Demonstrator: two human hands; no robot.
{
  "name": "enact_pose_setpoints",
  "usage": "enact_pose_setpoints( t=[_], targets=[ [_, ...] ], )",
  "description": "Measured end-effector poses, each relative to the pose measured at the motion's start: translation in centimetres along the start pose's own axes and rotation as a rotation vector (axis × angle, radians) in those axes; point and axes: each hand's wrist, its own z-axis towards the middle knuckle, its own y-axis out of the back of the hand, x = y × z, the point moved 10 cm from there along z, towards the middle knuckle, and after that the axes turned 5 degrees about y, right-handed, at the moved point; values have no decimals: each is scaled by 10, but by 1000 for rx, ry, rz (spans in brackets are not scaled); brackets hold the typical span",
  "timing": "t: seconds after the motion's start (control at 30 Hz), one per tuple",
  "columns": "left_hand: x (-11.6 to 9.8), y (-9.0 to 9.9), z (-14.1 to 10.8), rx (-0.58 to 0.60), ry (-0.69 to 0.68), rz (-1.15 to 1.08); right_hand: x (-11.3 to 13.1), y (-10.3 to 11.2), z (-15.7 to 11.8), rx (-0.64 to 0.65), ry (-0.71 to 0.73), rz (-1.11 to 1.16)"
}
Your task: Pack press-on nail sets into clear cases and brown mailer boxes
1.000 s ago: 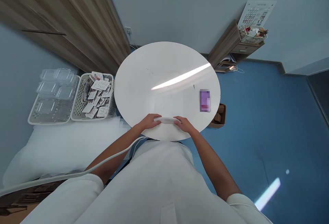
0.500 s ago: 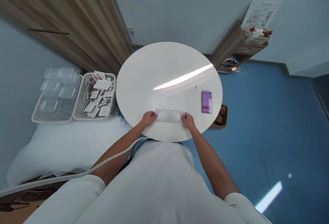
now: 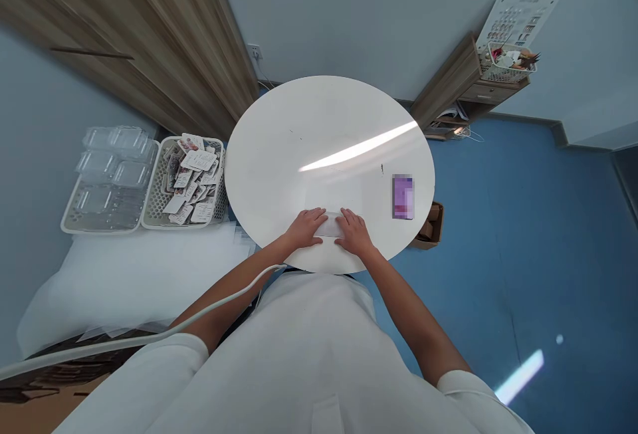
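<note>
A whitish, see-through flat piece (image 3: 329, 226), like folded plastic film or a thin bag, lies near the front edge of the round white table (image 3: 309, 121). My left hand (image 3: 303, 228) rests palm down over its left end, fingers stretched out and thumb apart. Over the right end lies my right hand (image 3: 354, 232), also flat with its fingers spread. Only the middle of the piece shows between the two hands; both its ends are hidden under them.
A purple, blurred rectangular object (image 3: 403, 197) lies on the table's right side. Left of the table stand a white basket of printed cards (image 3: 147, 211) and a basket of clear plastic boxes (image 3: 94, 201). A white cable (image 3: 209, 311) crosses my left arm. A cardboard box (image 3: 431, 229) sits at right.
My hands have gone from pinching the piece's two ends to lying flat on it, closer together. The view has shifted slightly.
</note>
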Motion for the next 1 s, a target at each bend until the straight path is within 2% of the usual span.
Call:
enact_pose_setpoints(
  t=[0.1, 0.23, 0.5, 0.6, 0.7, 0.87, 1.0],
  targets=[
    [-4, -12, 8, 66, -10, 50, -1, -11, 6, 62, 2, -10],
    [-4, -10, 9, 49, 3, 28, -2, -12, 7, 74, 4, 42],
    [-17, -16, -26, 152, -33, -72, 15, -22, -29, 158, 9, 176],
    [-17, -17, -30, 159, -28, -105, 17, -23, -32, 201, -1, 215],
    [-9, -15, -27, 176, 24, -178, 12, -16, -25, 233, -16, 284],
    [11, -7, -23, 217, 142, -371, -8, 3, -5, 159, -98, 402],
    [40, 0, -24, 102, 282, -408, -27, 2, 7, 124, -254, 494]
  ],
)
